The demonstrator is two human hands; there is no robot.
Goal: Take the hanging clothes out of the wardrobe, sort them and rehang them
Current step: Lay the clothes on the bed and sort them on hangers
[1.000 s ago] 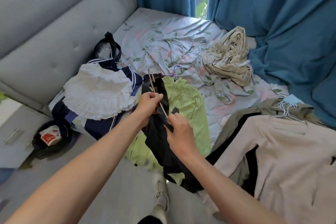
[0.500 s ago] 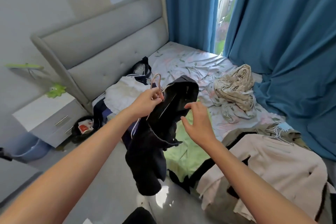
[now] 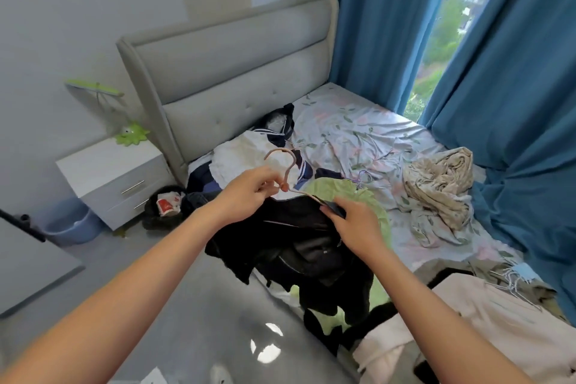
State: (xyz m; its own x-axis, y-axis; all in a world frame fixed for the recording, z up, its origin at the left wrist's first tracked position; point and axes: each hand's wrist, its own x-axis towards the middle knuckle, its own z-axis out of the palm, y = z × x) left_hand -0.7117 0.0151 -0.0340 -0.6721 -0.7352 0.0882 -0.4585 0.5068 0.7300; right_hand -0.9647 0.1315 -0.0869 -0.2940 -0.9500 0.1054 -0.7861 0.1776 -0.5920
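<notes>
Being held over the bed: hanger, hook toward 11 o'clock, pinched by left hand; black garment is being gripped by right hand.

A nightstand is standing left of the bed, with a bin sitting left of it. Clothes are lying on the bed before the headboard, and curtains are hanging along its right.

Two bare forearms, seemingly no sleeves or jewellery
</notes>
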